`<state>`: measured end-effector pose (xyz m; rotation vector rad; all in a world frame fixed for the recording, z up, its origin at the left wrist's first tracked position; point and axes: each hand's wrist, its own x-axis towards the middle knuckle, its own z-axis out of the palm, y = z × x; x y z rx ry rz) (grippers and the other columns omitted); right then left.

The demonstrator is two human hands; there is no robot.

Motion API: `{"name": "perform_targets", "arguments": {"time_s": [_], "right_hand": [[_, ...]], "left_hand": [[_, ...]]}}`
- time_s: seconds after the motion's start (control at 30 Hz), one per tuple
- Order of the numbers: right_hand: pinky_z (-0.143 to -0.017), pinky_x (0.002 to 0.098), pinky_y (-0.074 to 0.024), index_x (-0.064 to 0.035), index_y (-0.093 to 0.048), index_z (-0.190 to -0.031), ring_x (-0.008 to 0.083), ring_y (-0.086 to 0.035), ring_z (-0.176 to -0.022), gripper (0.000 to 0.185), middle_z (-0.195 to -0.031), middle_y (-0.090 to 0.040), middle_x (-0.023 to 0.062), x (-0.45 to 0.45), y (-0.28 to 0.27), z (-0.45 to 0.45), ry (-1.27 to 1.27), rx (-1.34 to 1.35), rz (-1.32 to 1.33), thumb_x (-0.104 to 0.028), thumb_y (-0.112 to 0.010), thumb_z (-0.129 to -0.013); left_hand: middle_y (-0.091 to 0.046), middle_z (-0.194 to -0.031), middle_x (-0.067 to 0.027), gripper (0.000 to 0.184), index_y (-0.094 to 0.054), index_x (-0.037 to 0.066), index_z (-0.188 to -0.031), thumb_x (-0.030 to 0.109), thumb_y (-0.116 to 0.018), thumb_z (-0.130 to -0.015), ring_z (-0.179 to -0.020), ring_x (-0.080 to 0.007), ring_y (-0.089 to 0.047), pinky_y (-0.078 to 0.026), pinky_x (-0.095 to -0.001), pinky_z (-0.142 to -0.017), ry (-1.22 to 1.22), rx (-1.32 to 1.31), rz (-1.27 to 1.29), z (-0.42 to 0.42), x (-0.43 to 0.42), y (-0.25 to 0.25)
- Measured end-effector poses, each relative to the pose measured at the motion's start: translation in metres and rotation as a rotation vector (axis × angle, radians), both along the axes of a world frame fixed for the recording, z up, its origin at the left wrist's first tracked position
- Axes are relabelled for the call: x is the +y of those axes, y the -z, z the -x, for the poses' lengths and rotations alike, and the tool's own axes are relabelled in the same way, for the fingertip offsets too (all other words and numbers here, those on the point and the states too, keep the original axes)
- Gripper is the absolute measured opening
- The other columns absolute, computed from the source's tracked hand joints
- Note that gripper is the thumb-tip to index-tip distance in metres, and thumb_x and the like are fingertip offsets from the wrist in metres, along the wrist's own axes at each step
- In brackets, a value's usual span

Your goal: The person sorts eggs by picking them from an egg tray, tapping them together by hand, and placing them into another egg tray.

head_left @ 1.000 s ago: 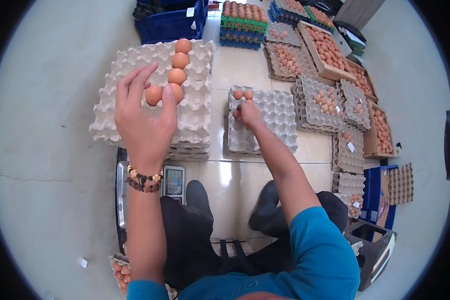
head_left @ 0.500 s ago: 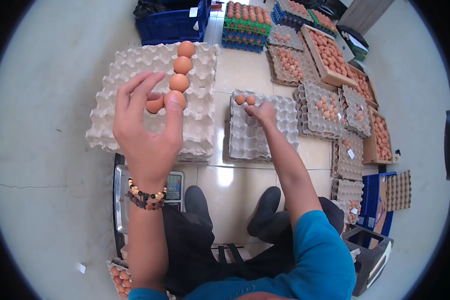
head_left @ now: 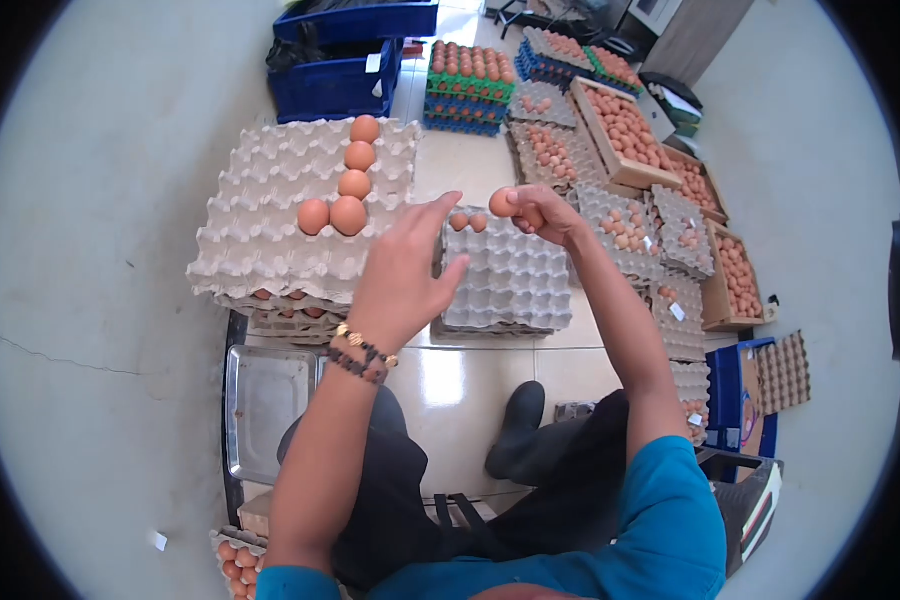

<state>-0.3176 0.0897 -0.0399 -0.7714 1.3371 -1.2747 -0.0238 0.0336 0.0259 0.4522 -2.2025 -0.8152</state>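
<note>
My right hand is raised over the far edge of the smaller grey egg tray, its fingers closed round a brown egg. Its curled fingers partly hide what else may lie in the palm. Two brown eggs rest in that tray's far left corner. My left hand, with a beaded bracelet at the wrist, hovers empty between the two tray stacks, thumb and fingers apart. To its left, the larger stack of cardboard trays bears several brown eggs in an L-shaped line.
A metal pan lies by my left leg. Egg-filled wooden crates and more cardboard trays line the right side. Green and blue plastic trays of eggs and blue bins stand at the back.
My left hand has left the eggs on the larger stack and moved right, now empty. My right hand has risen from the smaller tray, with an egg now visible in its fingers.
</note>
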Motion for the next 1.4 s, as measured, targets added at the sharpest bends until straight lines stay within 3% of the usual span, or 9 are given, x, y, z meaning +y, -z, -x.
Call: {"name": "perform_targets", "arguments": {"time_s": [0.2,0.27,0.4,0.53,0.67,0.83,1.03,1.3,1.4], "right_hand": [[-0.042,0.0194,-0.0371,0.0028,-0.071,-0.084,0.0064,-0.051,-0.047,0.034,-0.062,-0.061,0.0025,0.046,-0.091,-0.075,-0.260,0.335,0.094,-0.027,-0.084,-0.073],[-0.043,0.0197,-0.0375,0.0024,-0.071,-0.083,0.0064,-0.051,-0.046,0.034,-0.061,-0.060,0.0015,0.058,-0.098,-0.099,-0.261,0.403,0.085,-0.028,-0.084,-0.073],[-0.049,0.0224,-0.0439,0.0038,-0.068,-0.095,0.0088,-0.058,-0.061,0.035,-0.083,-0.065,0.0099,0.085,-0.104,-0.142,0.069,-0.011,0.063,-0.031,-0.066,-0.091],[-0.081,0.0315,-0.0532,0.0040,-0.053,-0.121,0.0199,-0.064,-0.090,0.036,-0.102,-0.062,0.0148,0.110,-0.111,-0.163,0.032,-0.399,0.257,-0.015,-0.049,-0.092],[-0.093,0.0344,-0.0502,-0.0003,-0.050,-0.122,0.0226,-0.063,-0.102,0.036,-0.112,-0.061,0.0143,0.122,-0.097,-0.189,-0.076,-0.044,0.222,-0.010,-0.048,-0.088],[-0.083,0.0334,-0.0597,0.0026,-0.054,-0.123,0.0199,-0.064,-0.104,0.050,-0.113,-0.061,0.0127,0.140,-0.084,-0.219,-0.193,0.391,0.317,-0.006,-0.078,-0.080],[-0.075,0.0332,-0.0634,0.0011,-0.066,-0.110,0.0222,-0.066,-0.097,0.040,-0.111,-0.061,0.0117,0.158,-0.087,-0.247,-0.173,0.731,0.351,-0.011,-0.083,-0.076],[-0.074,0.0266,-0.0613,0.0011,-0.064,-0.112,0.0157,-0.065,-0.095,0.040,-0.108,-0.059,0.0080,0.157,-0.079,-0.231,-0.023,0.444,0.417,-0.007,-0.082,-0.077],[-0.073,0.0253,-0.0598,0.0044,-0.062,-0.112,0.0143,-0.065,-0.095,0.040,-0.108,-0.060,0.0080,0.151,-0.085,-0.214,0.062,0.356,0.450,-0.008,-0.081,-0.079]], "left_hand": [[-0.065,-0.114,-0.0171,0.069,-0.047,0.001,-0.142,0.011,-0.076,-0.080,-0.104,-0.0241,-0.066,-0.054,-0.0365,-0.089,0.325,0.039,-0.568,0.012,0.030,-0.015],[-0.062,-0.122,-0.0142,0.065,-0.045,0.002,-0.142,0.008,-0.074,-0.084,-0.109,-0.0209,-0.064,-0.054,-0.0341,-0.094,0.401,0.034,-0.404,0.009,0.032,-0.007],[-0.060,-0.124,-0.0107,0.049,-0.051,0.002,-0.133,0.000,-0.068,-0.088,-0.114,-0.0201,-0.063,-0.052,-0.0322,-0.101,0.515,0.085,-0.777,-0.009,0.031,-0.003],[-0.051,-0.133,-0.0233,0.032,-0.048,-0.002,-0.126,0.012,-0.057,-0.098,-0.132,-0.0328,-0.050,-0.049,-0.0370,-0.107,0.618,0.424,-1.519,-0.039,0.042,-0.004],[-0.045,-0.138,-0.0308,0.052,-0.046,-0.005,-0.126,0.041,-0.044,-0.102,-0.138,-0.0398,-0.041,-0.036,-0.0523,-0.115,0.867,0.583,-1.870,-0.077,0.065,0.007],[-0.049,-0.135,-0.0273,0.056,-0.049,-0.003,-0.124,0.047,-0.041,-0.102,-0.124,-0.0374,-0.054,-0.038,-0.0524,-0.113,0.641,0.639,-1.824,-0.114,0.105,0.013],[-0.052,-0.130,-0.0235,0.048,-0.049,-0.003,-0.125,0.039,-0.046,-0.102,-0.122,-0.0324,-0.056,-0.046,-0.0471,-0.107,0.469,0.588,-1.611,-0.137,0.137,0.026],[-0.064,-0.093,-0.0099,0.040,-0.050,0.002,-0.116,0.040,-0.048,-0.104,-0.078,-0.0167,-0.070,-0.062,-0.0327,-0.076,0.072,0.292,-1.360,-0.141,0.122,0.005],[-0.057,-0.071,0.0006,0.036,-0.050,0.011,-0.101,0.045,-0.040,-0.105,-0.051,-0.0055,-0.049,-0.036,-0.0195,-0.044,-0.249,0.213,-0.911,-0.126,0.069,-0.010]]}}
